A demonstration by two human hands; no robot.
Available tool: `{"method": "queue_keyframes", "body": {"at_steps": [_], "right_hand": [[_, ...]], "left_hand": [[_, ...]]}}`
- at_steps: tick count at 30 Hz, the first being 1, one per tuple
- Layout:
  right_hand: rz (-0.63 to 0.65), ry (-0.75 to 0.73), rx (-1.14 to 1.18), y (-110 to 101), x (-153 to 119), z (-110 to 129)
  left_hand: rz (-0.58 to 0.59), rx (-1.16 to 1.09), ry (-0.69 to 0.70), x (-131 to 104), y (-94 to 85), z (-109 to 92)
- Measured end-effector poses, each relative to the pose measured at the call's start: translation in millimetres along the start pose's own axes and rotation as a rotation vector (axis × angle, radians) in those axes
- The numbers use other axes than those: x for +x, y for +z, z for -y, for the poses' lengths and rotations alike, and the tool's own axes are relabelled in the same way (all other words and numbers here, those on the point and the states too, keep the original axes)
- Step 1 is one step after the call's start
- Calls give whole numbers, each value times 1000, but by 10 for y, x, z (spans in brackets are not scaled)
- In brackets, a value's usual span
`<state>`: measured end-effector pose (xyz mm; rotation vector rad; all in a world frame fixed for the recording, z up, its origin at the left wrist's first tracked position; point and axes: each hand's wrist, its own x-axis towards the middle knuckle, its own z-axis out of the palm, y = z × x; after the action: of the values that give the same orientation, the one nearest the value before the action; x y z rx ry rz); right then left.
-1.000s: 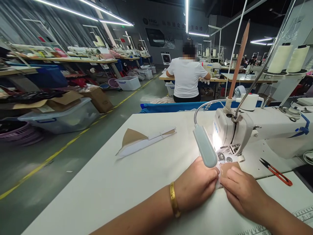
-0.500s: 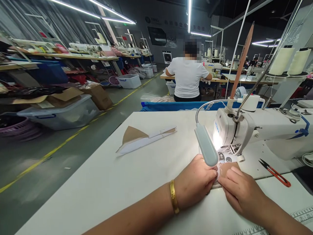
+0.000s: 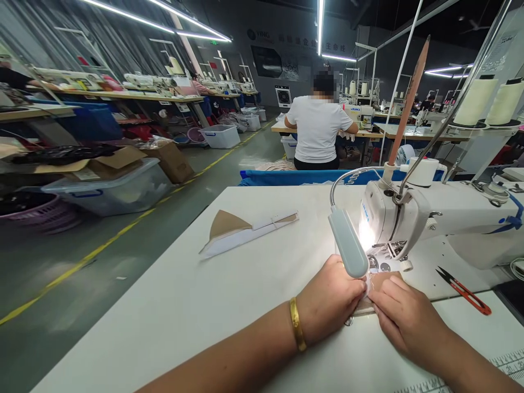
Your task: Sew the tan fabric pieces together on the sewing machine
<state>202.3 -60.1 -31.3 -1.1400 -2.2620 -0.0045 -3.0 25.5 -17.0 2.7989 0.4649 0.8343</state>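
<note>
Lower right of centre: a brown fabric piece (image 3: 380, 279) with a pale, loosely threaded edge is being held flat just in front of the needle area of a white sewing machine (image 3: 380, 204). Its left edge is being pinched by the left hand (image 3: 327, 297), fingers curled together, tips partly screened by a grey-green lamp head (image 3: 347, 240) that is hanging across the line of sight. By the right hand (image 3: 413, 316) the piece is being pressed and gripped from the right, fingers bent and kept together; its thumb tip cannot be made out. A small metal ring (image 3: 349, 321) is showing below the left hand. At right, red-handled snips (image 3: 458, 285) are lying near the machine; a folded white-and-brown piece (image 3: 245, 234) is resting at centre on the white table (image 3: 184, 311), well apart from the hands. Beyond the table, blue cloth (image 3: 282, 178) is being seen, then a co-worker in a white shirt (image 3: 317, 131), seated with back turned. Compared with 1.0 s ago, the ring is now being exposed; the grip is being maintained almost unchanged, and the whole scene is appearing slightly farther right.
</note>
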Motion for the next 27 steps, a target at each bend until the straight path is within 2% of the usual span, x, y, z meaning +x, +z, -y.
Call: {"method": "queue_keyframes", "body": {"at_steps": [6, 15, 27], "right_hand": [[19, 68, -8, 6, 23, -19], [-17, 8, -43, -16, 0, -13], [-10, 26, -29, -21, -33, -16]], "left_hand": [[-5, 25, -23, 39, 23, 68], [-26, 12, 1, 32, -6, 14], [-53, 43, 82, 25, -9, -12]]}}
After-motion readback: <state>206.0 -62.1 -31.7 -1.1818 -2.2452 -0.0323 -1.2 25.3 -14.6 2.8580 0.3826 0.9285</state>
